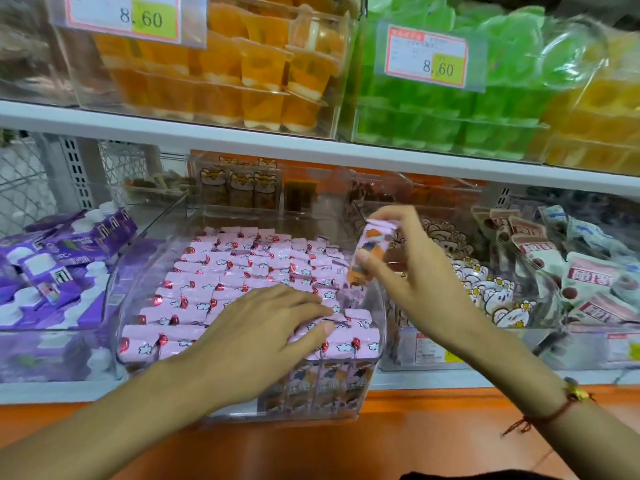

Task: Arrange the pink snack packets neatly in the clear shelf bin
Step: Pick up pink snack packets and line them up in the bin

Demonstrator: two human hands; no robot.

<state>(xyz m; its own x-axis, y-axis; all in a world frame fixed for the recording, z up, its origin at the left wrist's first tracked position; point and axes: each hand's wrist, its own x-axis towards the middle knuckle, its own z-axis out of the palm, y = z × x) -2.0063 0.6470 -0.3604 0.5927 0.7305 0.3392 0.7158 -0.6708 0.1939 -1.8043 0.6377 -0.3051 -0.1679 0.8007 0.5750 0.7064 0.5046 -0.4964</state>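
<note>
While left hand [263,327] presses flat on rows, right hand [408,268] pinches upright pink snack packet [369,254] above bin's [131,282] right-front gap.

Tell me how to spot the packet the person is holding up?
Find the clear bin of pink packets on the lower shelf. Above its right edge, the right hand pinches one pink packet. It alone stands upright in the air, showing its orange picture; the others lie packed in rows.
</note>
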